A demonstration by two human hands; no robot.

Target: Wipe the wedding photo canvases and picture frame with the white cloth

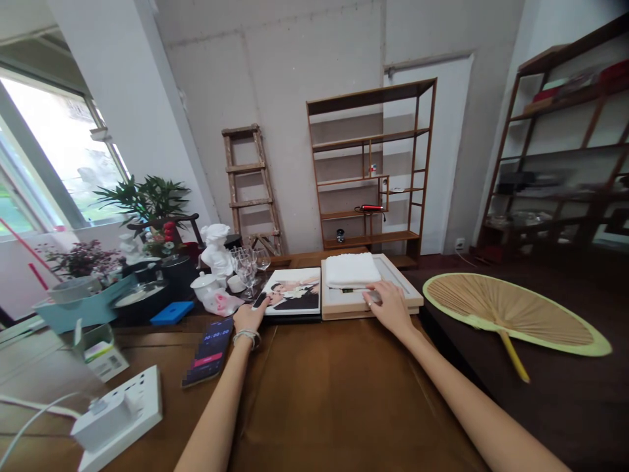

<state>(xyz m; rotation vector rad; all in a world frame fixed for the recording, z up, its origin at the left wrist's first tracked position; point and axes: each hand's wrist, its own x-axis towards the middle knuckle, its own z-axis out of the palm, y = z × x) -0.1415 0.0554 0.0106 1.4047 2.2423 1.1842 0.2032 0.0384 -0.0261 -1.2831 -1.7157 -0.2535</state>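
Note:
My left hand (253,314) rests on the near left corner of a photo album (292,292) that lies flat on the brown table (314,393), fingers curled at its edge. To the right, my right hand (388,303) lies flat on a light wooden picture frame (407,288), fingers stretched over a small dark object I cannot make out. A folded white cloth (351,269) sits on the frame's far half. A beaded bracelet is on my left wrist.
A phone (210,347) showing a timer lies left of my left arm. A white power strip (120,410) sits at the near left. Wine glasses (248,262), a white bust (216,249), teaware and plants crowd the far left. A large straw fan (511,311) lies to the right.

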